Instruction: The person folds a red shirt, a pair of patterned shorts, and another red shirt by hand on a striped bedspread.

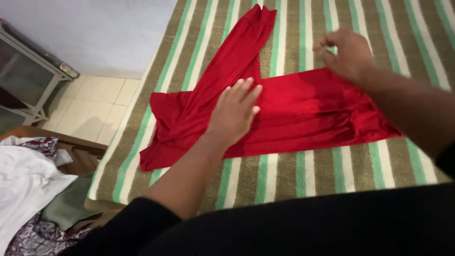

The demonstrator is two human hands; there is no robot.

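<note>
Bare striped mattress (303, 175) all around the red garment (303, 114); heaped clothes (28, 185) off its left edge.

Home bedroom: green, brown and white striped bed cover (294, 180) lying over a bed, pale floor tiles (95, 109) showing alongside, crumpled white and patterned laundry (28, 185) sitting heaped nearby.

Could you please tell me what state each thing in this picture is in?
red garment: spread on the striped cover, partly folded, one long part stretched away.
left hand: open, pressed flat on the garment.
right hand: fingers pinched at the garment's far edge.
striped cover: lying flat.
white cloth: crumpled in a heap.
green cloth: lying loose beside the heap.
</note>
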